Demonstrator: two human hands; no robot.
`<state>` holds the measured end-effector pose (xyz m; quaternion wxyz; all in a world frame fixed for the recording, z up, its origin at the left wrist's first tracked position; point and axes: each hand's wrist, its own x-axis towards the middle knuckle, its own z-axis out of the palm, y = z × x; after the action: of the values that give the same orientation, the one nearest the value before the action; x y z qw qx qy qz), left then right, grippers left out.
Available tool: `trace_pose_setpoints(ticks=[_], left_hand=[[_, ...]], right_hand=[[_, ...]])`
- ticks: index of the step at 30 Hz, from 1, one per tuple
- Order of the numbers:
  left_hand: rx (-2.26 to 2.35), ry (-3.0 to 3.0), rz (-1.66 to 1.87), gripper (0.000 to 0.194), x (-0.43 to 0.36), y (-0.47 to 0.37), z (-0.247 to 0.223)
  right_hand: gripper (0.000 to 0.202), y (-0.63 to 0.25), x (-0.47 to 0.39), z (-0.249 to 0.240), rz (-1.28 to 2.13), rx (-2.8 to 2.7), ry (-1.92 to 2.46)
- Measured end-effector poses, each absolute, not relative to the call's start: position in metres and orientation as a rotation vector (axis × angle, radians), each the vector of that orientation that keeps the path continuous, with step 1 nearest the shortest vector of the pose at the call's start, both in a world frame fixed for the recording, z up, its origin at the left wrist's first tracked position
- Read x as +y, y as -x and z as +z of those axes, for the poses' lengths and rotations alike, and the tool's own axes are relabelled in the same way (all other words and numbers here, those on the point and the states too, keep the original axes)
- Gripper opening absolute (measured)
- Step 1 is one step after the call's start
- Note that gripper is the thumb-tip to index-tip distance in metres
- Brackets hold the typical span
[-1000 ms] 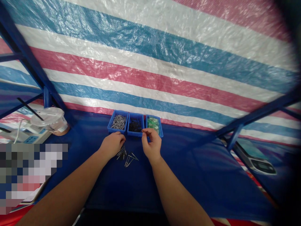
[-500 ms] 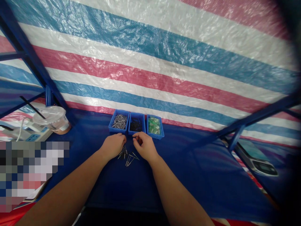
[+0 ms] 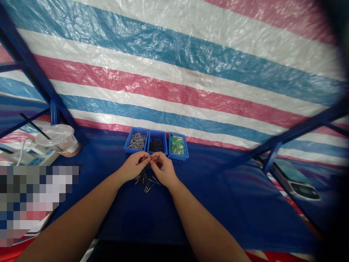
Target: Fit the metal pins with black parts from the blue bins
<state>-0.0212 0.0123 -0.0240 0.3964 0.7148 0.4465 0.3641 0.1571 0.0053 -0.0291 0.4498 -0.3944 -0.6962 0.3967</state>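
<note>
1. My left hand and right hand meet in front of the bins, fingertips touching or nearly so.
2. The fingers of both are bent in narrow; whether they grip anything (whatever is there is too small to make out) I cannot tell.
3. Just below my hands, loose metal pins lie scattered on the blue table, some fanned beneath my left hand, some nearer my right.
4. Behind my hands three blue bins stand in a row: the left bin holds a heap of metal pins, the middle bin dark pieces, the right bin green and pale ones.
5. Well off to my left, a lidded cup with a black straw stands beside a power strip.
6. Far to my right sits a scale, beyond a blue frame bar.
</note>
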Motion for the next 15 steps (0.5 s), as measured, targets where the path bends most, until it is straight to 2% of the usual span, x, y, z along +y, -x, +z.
trace_pose_setpoints(ticks=[15], left_hand=[[1.029,-1.683,0.960,0.025,0.0119,0.0224,-0.0255]], right_hand=[[0.024,-0.1535,0.0096,-0.0350,1.432,-1.334,0.860]])
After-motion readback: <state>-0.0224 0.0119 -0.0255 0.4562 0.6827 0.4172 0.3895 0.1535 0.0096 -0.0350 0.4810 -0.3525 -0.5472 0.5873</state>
